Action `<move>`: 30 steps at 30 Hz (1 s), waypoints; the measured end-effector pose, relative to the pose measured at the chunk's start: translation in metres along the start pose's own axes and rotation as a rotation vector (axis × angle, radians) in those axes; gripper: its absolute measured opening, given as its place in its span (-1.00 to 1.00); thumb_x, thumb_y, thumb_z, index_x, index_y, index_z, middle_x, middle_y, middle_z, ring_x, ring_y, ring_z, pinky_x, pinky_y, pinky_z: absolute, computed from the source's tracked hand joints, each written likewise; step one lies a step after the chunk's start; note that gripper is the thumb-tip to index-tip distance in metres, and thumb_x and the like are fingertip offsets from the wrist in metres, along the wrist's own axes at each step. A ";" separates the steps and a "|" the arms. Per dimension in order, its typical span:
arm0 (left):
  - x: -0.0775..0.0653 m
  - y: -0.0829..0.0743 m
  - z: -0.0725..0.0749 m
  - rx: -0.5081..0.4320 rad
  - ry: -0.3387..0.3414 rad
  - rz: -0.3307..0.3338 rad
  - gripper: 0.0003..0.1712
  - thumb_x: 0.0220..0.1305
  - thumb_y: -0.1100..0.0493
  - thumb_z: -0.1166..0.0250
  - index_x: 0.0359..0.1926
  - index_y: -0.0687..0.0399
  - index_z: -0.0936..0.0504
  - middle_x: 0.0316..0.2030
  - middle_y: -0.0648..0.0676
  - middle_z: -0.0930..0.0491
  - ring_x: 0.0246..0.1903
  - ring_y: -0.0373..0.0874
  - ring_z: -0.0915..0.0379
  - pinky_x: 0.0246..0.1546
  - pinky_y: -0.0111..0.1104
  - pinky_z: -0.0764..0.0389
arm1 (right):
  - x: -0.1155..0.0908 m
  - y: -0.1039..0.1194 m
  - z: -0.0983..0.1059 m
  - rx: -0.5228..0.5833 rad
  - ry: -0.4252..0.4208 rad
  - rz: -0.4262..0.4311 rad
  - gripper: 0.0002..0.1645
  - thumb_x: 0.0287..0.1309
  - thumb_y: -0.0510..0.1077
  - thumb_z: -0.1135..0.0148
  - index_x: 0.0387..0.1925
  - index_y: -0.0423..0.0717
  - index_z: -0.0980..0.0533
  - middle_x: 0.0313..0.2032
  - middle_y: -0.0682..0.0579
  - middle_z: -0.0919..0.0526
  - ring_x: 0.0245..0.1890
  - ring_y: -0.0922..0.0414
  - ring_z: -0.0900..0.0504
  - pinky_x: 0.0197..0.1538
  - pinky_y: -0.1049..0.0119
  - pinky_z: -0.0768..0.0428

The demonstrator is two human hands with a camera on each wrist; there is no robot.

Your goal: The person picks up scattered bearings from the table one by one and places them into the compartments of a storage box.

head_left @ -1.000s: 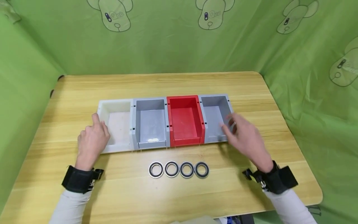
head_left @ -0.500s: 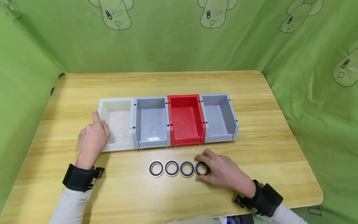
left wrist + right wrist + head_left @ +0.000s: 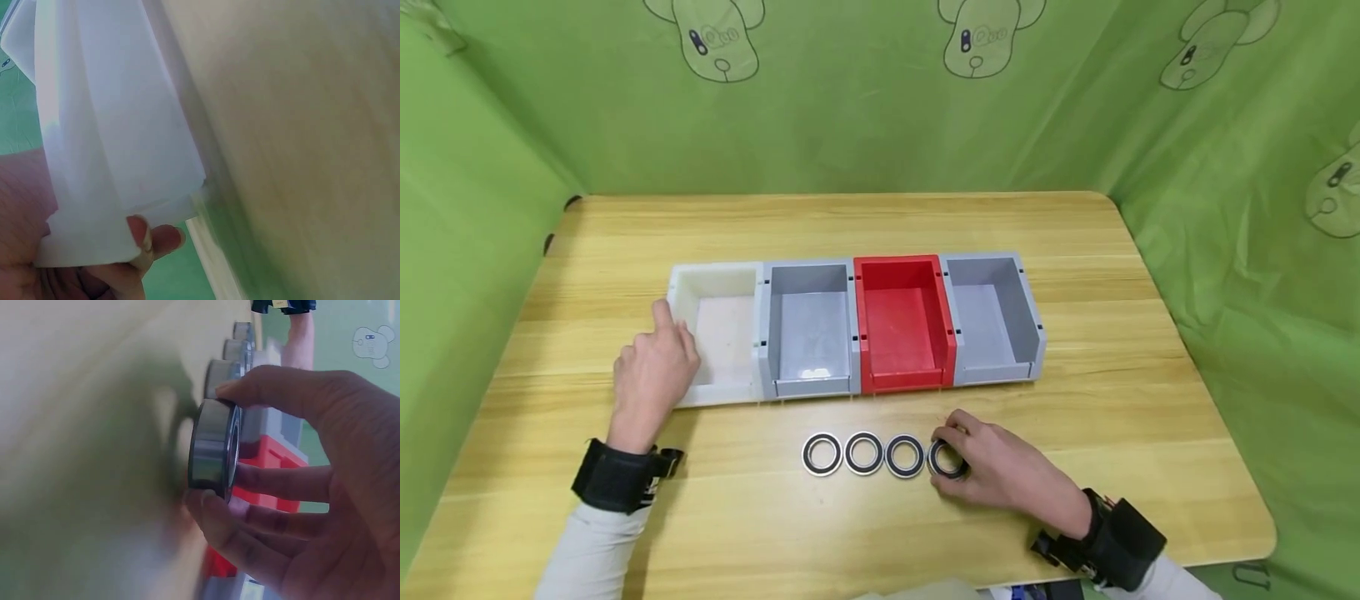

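Note:
My right hand [image 3: 1000, 467] pinches the rightmost bearing [image 3: 933, 458], a steel ring with a black face. In the right wrist view, thumb and fingertips clasp opposite edges of this bearing [image 3: 211, 447], and a shadow falls on the table beside it. To its left, several like bearings [image 3: 889, 457] lie flat in a row. My left hand [image 3: 655, 371] grips the left wall of a white bin [image 3: 724, 333] at the near corner. The left wrist view has fingertips [image 3: 165, 240] curling round the end of the white wall [image 3: 125, 125].
Joined to the white bin in one row are a grey bin [image 3: 811, 333], a red bin [image 3: 902, 329] and another grey bin [image 3: 985, 325]. The wooden table [image 3: 850, 542] is enclosed by green cloth [image 3: 850, 125] at the back and sides.
My right hand came down from the right grey bin to the rightmost bearing, closed on it and shifted it slightly away from its neighbour. The left hand keeps its hold on the white bin.

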State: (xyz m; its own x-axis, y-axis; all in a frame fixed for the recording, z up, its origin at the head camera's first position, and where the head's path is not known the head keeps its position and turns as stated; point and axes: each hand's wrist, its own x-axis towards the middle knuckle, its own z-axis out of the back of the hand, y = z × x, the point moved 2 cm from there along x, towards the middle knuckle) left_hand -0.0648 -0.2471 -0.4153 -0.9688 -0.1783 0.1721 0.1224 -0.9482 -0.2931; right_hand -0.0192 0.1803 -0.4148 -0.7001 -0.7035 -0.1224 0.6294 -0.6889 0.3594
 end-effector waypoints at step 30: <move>0.002 -0.001 0.003 -0.001 0.079 0.045 -0.61 0.56 0.15 0.16 0.13 0.44 -0.20 -0.80 0.15 -0.28 -0.87 0.04 -0.22 -0.89 -0.32 -0.11 | 0.008 -0.021 0.081 -0.067 -0.246 0.004 -0.51 0.02 0.01 -0.51 -0.03 -0.13 -0.66 -0.13 -0.12 -0.63 -0.44 0.23 -0.58 -0.46 0.49 -0.53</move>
State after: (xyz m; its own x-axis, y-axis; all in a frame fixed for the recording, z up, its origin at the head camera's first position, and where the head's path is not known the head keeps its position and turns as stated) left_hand -0.0661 -0.2468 -0.4123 -0.9763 -0.1992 0.0842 0.1658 -0.9395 -0.2999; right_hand -0.0653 0.2036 -0.3483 -0.7536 -0.6480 0.1105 0.6473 -0.7024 0.2960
